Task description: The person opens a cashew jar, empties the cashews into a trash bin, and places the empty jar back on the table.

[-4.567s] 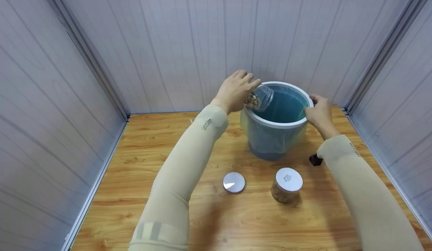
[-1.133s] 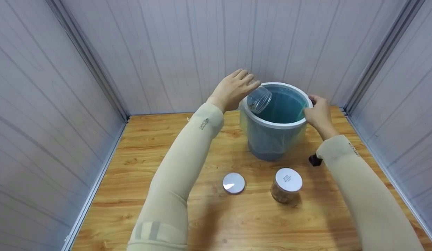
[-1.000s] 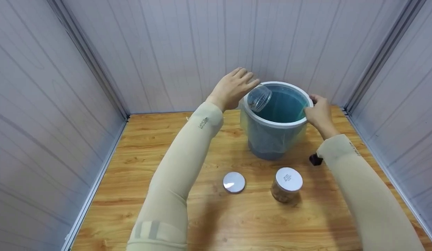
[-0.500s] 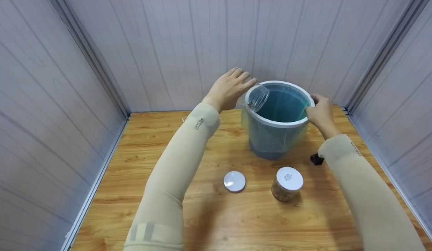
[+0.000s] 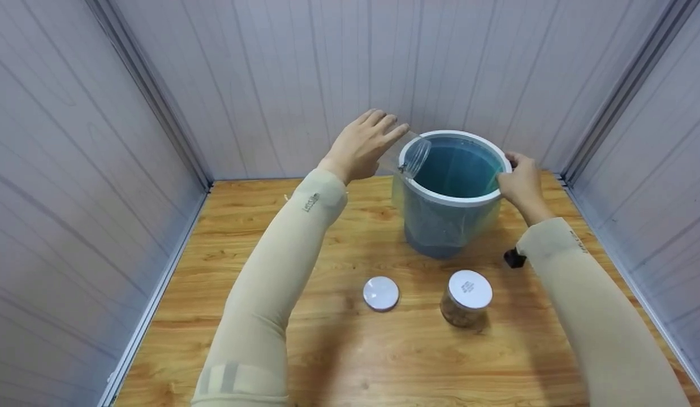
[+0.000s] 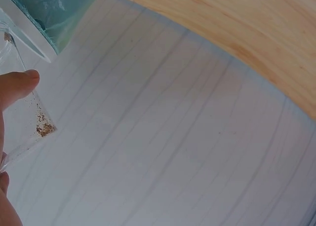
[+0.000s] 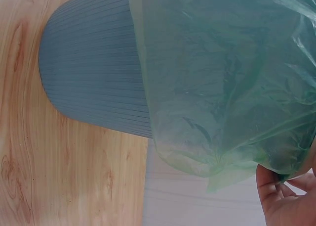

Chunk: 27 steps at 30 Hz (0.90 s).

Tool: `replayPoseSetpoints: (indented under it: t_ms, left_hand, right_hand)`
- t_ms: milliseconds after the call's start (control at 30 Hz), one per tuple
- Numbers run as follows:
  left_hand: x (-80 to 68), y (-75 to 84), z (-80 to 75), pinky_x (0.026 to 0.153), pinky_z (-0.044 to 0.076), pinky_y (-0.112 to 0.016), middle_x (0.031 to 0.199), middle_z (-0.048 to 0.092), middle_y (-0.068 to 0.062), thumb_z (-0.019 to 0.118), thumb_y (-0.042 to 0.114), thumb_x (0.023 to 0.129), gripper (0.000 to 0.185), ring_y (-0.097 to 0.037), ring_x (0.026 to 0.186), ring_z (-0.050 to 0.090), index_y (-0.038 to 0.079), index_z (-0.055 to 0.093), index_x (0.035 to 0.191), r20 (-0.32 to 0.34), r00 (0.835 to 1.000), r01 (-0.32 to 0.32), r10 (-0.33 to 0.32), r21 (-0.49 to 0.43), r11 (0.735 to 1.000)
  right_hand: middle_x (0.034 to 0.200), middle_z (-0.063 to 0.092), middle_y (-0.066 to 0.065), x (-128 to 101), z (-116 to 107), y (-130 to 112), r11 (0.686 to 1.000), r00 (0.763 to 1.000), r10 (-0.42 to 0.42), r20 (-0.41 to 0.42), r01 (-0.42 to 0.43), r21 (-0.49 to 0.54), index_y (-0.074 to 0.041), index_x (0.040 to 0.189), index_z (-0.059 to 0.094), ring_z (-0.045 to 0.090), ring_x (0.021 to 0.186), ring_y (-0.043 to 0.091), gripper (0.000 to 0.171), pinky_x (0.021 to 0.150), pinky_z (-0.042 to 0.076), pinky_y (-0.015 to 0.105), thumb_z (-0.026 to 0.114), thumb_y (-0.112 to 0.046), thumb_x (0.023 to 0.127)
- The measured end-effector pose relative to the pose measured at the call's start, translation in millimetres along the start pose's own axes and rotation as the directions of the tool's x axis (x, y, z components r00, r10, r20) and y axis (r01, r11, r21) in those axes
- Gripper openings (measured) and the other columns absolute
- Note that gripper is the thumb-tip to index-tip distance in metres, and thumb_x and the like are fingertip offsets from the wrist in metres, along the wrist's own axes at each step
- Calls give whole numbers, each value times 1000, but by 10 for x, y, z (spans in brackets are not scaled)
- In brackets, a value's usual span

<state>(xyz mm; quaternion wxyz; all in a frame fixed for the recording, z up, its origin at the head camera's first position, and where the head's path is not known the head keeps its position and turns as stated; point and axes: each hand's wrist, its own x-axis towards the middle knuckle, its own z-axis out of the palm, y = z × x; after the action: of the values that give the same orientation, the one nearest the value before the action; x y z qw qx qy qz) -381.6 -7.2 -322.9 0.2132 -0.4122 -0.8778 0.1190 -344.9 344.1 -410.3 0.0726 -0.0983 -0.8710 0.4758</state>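
Note:
My left hand [image 5: 361,146] grips a clear plastic jar [image 5: 418,157], tilted with its open mouth over the left rim of a blue trash can [image 5: 440,226]. In the left wrist view, brown crumbs [image 6: 45,129] cling in a lower corner of the jar, and my thumb presses along its side. A white ring [image 5: 449,202] tops the can, and a thin green bag [image 7: 222,87] lines it and hangs over the outside. At the can's right edge, my right hand [image 5: 521,182] pinches the rim and the bag, its fingertips partly hidden behind them.
A round white lid [image 5: 381,293] lies on the wooden table [image 5: 242,243]. Right of it stands a second jar [image 5: 463,311] with a white lid and brown contents. Pale panel walls [image 5: 282,85] enclose the back and sides. Under the right sleeve shows a small black block [image 5: 514,259].
Brown nut-like pieces were in the jar at first; now mostly crumbs show. My left hand has drawn the jar slightly leftward from the can. The right hand stays on the rim.

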Motion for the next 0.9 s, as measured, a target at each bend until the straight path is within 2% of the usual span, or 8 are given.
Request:
replayPoseSetpoints:
  t_ms: [300,600,900]
  left_hand:
    - [-98,-85,38,133,34,-45,158,55,-17,71,7,95,74,-36,149,50,15,44,163,-41,998,35,-37,-49,998]
    - [-206,-156,91,133,36,-47,159,55,-18,79,10,91,79,-37,149,50,13,46,162,-73,993,79,-88,-116,990]
    - [-329,-222,187,133,34,-45,157,56,-17,83,14,89,83,-36,149,49,12,46,163,-67,988,127,-137,-146,981]
  right_hand:
    - [160,49,35,35,-33,-1,1000,999,-19,-26,19,-26,11,163,36,49,149,45,68,125,42,55,46,5,96]
    - [163,46,34,12,-48,16,1000,1000,1,-14,-1,-26,8,165,34,49,149,46,67,125,42,56,46,7,99]
    - [162,47,34,3,-42,16,1000,1000,-13,-20,12,-28,7,165,36,50,147,46,65,124,43,56,47,6,100]
